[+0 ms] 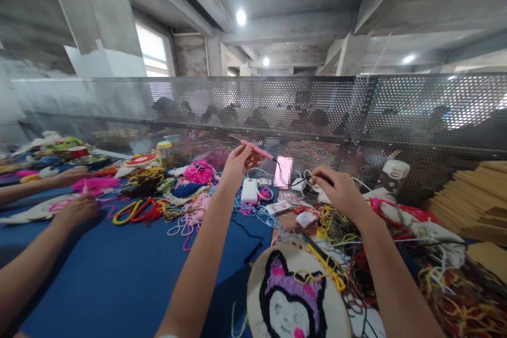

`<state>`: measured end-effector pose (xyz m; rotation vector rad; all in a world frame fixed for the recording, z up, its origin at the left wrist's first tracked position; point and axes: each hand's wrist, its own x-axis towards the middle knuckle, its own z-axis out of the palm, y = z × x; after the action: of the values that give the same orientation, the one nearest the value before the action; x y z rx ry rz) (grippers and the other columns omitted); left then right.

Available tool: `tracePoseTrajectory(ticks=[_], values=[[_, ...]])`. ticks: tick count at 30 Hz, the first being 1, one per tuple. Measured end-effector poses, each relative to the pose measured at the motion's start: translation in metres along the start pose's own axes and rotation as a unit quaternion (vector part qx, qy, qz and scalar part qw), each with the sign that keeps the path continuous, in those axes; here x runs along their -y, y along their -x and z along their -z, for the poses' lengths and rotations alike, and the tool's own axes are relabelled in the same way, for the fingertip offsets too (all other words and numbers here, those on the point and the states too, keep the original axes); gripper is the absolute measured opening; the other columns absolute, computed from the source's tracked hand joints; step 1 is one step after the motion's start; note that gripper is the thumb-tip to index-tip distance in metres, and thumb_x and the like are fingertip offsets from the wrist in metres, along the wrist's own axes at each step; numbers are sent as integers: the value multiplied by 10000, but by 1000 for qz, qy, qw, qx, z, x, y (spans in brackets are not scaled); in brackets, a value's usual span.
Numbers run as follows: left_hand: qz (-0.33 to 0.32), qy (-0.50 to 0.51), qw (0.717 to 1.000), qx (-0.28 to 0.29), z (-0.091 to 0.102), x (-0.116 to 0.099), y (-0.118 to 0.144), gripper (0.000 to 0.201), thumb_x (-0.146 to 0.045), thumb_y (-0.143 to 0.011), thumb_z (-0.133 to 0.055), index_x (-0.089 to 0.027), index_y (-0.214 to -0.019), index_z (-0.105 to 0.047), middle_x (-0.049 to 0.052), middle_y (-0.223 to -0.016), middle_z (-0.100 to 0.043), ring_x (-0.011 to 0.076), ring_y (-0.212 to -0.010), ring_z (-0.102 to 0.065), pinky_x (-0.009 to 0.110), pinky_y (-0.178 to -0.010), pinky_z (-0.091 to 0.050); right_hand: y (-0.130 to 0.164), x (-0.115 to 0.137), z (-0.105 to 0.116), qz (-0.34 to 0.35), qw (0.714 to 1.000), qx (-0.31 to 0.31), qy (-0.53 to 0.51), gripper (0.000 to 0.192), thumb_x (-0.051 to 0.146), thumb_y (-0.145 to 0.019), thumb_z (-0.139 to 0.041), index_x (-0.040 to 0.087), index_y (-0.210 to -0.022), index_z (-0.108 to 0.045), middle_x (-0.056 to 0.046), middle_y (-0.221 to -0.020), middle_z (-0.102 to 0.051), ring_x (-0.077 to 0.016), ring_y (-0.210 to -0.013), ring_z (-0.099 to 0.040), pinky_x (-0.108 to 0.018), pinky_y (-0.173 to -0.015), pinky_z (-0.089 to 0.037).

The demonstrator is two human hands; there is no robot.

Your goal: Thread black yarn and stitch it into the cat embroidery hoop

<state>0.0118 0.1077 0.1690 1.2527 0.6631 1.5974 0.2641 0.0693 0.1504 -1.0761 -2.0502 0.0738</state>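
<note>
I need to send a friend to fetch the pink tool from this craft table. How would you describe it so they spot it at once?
Start at the blue table and find the round embroidery hoop with the purple-eared cat face at its near edge. Straight above it, the person's left hand holds up the pink tool. It is a slim rigid pen shape, unlike the loose pink yarn lying nearby.

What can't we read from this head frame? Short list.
- Dark yarn between the pink punch needle in the left hand and the right hand: too thin to trace at the tip.
- Phone screen: blurred out.
- Embroidery hoop: cut off by the bottom edge.
- People behind the perforated metal screen: only dim shapes.
- Co-worker's hand at left: contents hidden by fingers.
</note>
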Motion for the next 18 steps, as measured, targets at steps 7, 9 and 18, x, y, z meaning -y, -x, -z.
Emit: tracePoseTrajectory(ticks=[7, 9, 18], values=[[3, -3, 1000, 3, -1, 0, 0, 185, -319, -766, -598, -135, -790, -583, 42, -694, -656, 133, -601, -632, 252, -591, -507, 0, 0, -2, -5, 1000, -5, -1, 118, 192, -825, -422, 199, -772, -527, 7, -698, -618, -130, -594, -512, -231, -613, -334], [1, -5, 1000, -6, -2, -1, 0, 172, -306, -771, -591, -135, -787, -583, 37, -683, -652, 129, -589, -629, 250, -583, -504, 0, 0, -2, -6, 1000, -2, -2, 112, 189, -823, -426, 199, -772, -525, 7, -695, -618, -130, -594, -512, -231, -612, -332], [-18, 12, 999, -47, 7, -4, -1, 169, -303, -765, -604, -137, -780, -577, 48, -711, -662, 145, -671, -646, 245, -613, -506, 1, -2, 2, -13, 1000, -4, -3, 114, 200, -827, -435, 202, -762, -529, 24, -673, -599, -121, -602, -509, -221, -610, -332]])
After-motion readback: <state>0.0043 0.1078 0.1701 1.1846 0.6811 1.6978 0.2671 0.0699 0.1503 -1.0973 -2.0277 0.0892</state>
